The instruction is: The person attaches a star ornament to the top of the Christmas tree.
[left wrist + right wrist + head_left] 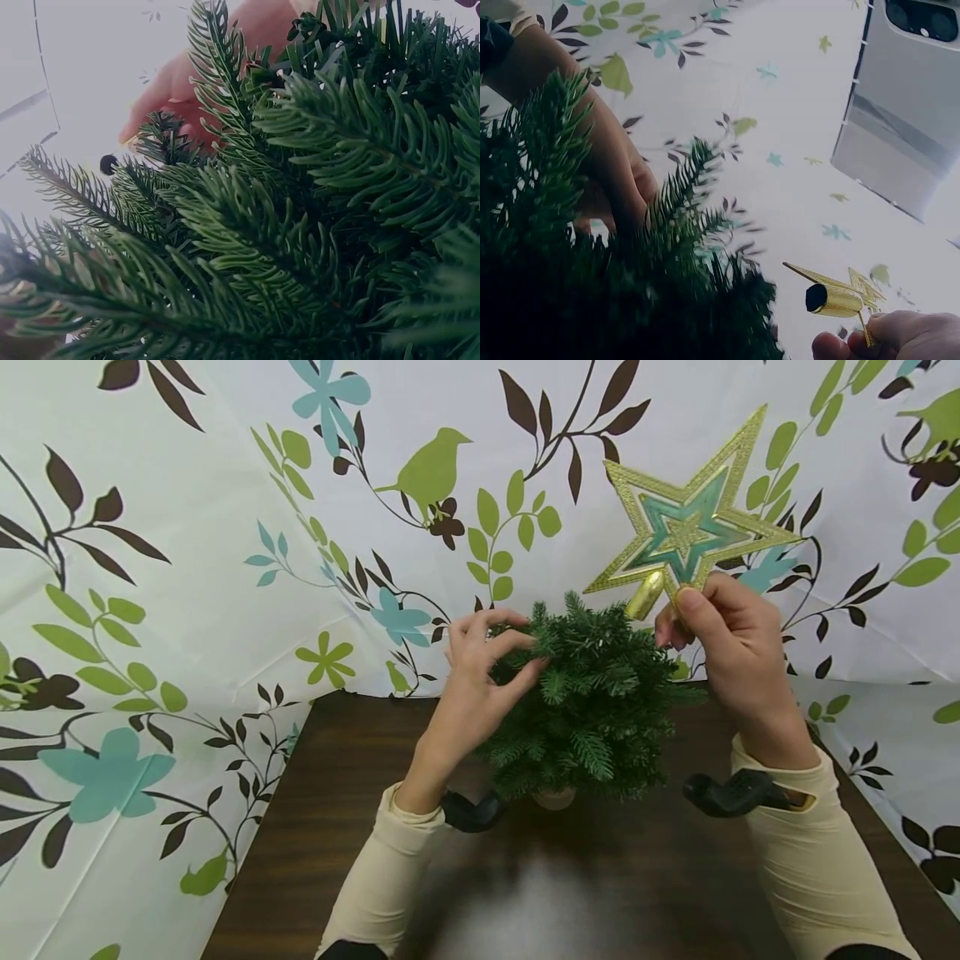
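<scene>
A small artificial Christmas tree (592, 710) with dense green branches stands upright on the table. My left hand (480, 668) is at the tree's upper left side, thumb and fingers curled about a branch near the top; in the left wrist view, needles (247, 217) partly hide the fingers. With thumb and fingers, my right hand (738, 652) pinches a lower point of a gold and teal star tree topper (682, 531), raised above the tree's right side. The topper's gold tube (836, 299) shows its dark open end in the right wrist view, apart from the branches.
Beneath the tree is a dark brown wooden table (315, 827). A white curtain (210, 610) printed with leaves, birds and flowers surrounds the table at the back and sides. Black wrist mounts (723, 795) jut inward from both cream sleeves, near the tree's lower branches.
</scene>
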Demonstrator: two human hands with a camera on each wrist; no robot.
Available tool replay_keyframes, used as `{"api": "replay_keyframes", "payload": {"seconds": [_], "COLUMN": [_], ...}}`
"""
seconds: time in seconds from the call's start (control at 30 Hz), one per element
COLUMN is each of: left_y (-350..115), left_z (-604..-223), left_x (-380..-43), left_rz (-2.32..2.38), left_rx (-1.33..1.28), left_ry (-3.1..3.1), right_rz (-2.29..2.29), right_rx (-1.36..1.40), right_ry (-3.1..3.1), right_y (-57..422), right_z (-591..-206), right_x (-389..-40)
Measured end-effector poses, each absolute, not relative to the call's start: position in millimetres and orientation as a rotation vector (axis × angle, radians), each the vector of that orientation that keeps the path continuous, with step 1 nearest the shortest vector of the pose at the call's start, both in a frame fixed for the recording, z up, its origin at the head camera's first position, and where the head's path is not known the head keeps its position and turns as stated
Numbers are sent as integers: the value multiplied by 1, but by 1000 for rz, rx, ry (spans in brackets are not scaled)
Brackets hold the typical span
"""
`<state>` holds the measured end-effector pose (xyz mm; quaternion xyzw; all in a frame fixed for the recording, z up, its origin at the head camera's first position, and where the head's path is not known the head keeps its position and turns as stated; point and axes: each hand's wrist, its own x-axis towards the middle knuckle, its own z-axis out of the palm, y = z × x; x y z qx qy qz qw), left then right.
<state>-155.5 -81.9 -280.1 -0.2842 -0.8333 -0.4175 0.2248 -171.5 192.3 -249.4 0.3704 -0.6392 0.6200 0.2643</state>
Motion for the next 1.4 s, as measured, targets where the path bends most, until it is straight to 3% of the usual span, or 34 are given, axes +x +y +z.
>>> {"api": "replay_keyframes", "payload": {"seconds": [0.73, 1.4], "left_y": [-82, -82], "left_z": [-278, -278], "left_x": [-153, -152], "left_rz": [-1173, -1136], "left_rx": [-743, -733], "left_ry": [-2328, -2338], "right_rz": [1120, 884], "right_rx": [1111, 1240], "right_ry": [-2136, -2134], "right_y": [156, 150], "right_z": [-214, -209], "right_x": [-163, -168]}}
